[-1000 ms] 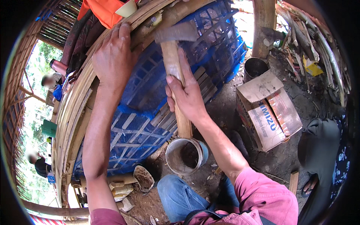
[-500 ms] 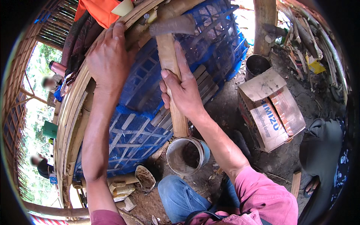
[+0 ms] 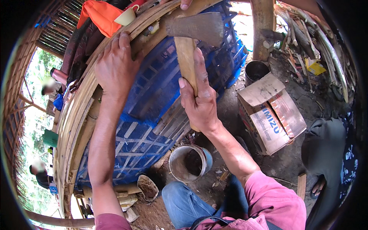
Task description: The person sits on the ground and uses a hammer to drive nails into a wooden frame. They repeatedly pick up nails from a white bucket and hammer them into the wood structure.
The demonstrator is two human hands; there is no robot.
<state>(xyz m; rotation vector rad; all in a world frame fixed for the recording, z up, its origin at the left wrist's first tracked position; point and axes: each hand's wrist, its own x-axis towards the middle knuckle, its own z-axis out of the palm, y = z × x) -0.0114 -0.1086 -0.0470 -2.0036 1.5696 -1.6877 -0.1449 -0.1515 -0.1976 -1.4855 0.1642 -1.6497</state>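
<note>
My right hand [image 3: 202,105] is closed round the wooden handle of a hatchet [image 3: 186,57], its index finger stretched along the wood. The broad, dark metal head [image 3: 199,28] is uppermost, beside the bamboo rail and apart from my left hand. My left hand [image 3: 116,69] grips the edge of the split-bamboo rail [image 3: 73,134], fingertips hooked over the top. Close to those fingertips are an orange cloth [image 3: 100,19] and a pale yellow cup [image 3: 125,17]. Below the rail hangs a woven bamboo wall with blue netting [image 3: 140,142].
A dirty white bucket [image 3: 188,163] stands before my knees, a cut container [image 3: 147,188] to its left. To the right are a cardboard box [image 3: 268,119], a dark pot [image 3: 257,71], a post [image 3: 262,30] and stacked firewood [image 3: 310,42]. Another person's fingers [image 3: 186,4] touch the rail's far end.
My right hand has carried the hatchet to the right and slightly tilted its head. My left hand keeps its hold on the rail. Another person's fingers now show at the top edge.
</note>
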